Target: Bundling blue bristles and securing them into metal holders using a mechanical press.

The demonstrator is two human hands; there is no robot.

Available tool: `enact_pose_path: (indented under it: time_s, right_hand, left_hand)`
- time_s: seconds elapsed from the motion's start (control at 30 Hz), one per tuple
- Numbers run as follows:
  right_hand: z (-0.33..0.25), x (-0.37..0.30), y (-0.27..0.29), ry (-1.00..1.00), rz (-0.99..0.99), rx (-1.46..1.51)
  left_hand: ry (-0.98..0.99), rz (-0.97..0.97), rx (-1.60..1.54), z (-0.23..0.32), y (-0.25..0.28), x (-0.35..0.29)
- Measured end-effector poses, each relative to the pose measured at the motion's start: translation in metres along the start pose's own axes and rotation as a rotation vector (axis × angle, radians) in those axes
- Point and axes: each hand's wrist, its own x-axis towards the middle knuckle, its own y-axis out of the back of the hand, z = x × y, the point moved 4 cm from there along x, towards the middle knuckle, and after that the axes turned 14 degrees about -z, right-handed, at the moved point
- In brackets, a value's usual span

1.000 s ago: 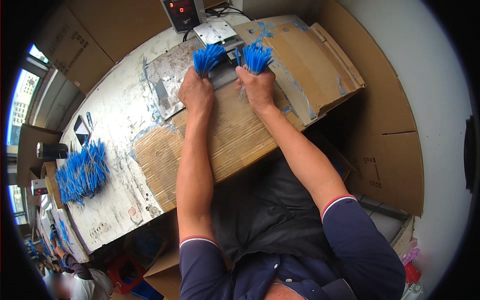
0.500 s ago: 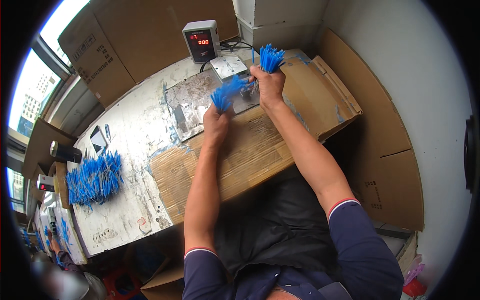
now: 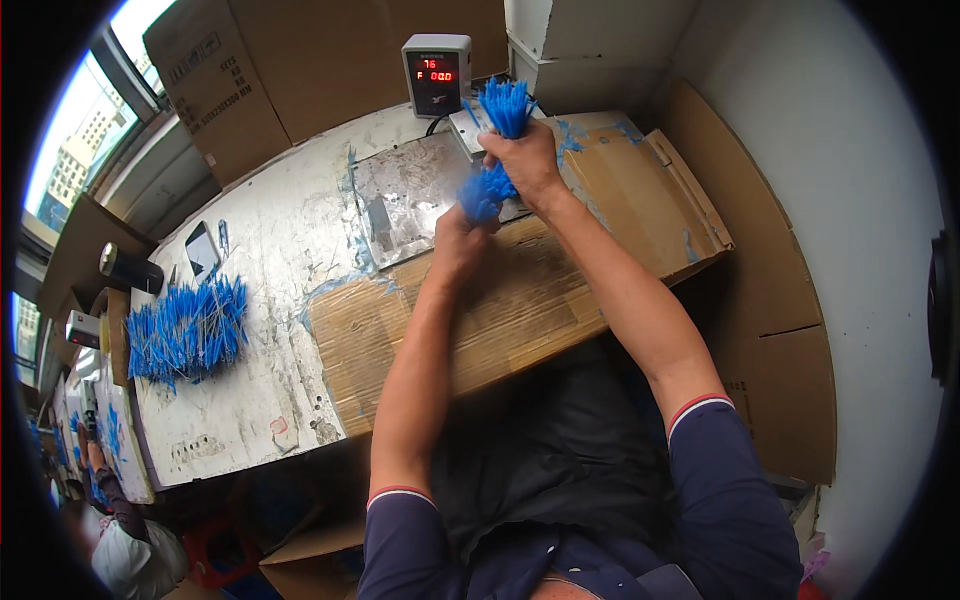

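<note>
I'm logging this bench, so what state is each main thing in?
Left hand: closed around left blue bundle
Right hand: closed around right blue bundle
Left blue bundle: held, motion-blurred
Right blue bundle: held, tips fanned out
Display box: on, red digits lit
Blue pile: lying on table
Phone: lying flat

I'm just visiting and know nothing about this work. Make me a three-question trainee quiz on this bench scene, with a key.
1. Multiple choice: What does the right-hand grip hold?
A) a black phone
B) a bunch of thin blue strands
C) a black cylinder

2. True or false: A loose heap of thin blue-and-grey strands lies on the scuffed white tabletop, on the person's left.

3. Short answer: In what colour does the white-cased, black-fronted display box light up?

Key: 1. B; 2. True; 3. Red.
</note>
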Motion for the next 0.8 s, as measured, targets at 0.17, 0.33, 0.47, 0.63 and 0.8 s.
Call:
enact_pose_path:
  time_s: [0.17, 0.33, 0.47, 0.63, 0.8]
  right_hand:
    - [0.007, -0.012, -0.013, -0.035, 0.098, 0.061]
    - [0.004, -0.044, 0.008, -0.087, 0.209, 0.187]
    - [0.042, -0.073, 0.011, -0.347, 0.113, 0.047]
    - [0.062, -0.075, 0.024, -0.350, 0.199, -0.172]
    - [0.063, -0.069, 0.020, -0.293, 0.281, -0.217]
  left_hand:
    - [-0.080, 0.027, 0.091, 0.005, -0.003, -0.003]
    - [0.019, 0.324, -0.308, -0.004, 0.020, -0.008]
    - [-0.103, 0.601, -0.311, -0.004, 0.040, -0.009]
    - [-0.054, 0.621, -0.225, -0.008, 0.042, -0.005]
    - [-0.082, 0.577, 0.071, -0.009, 0.045, -0.003]
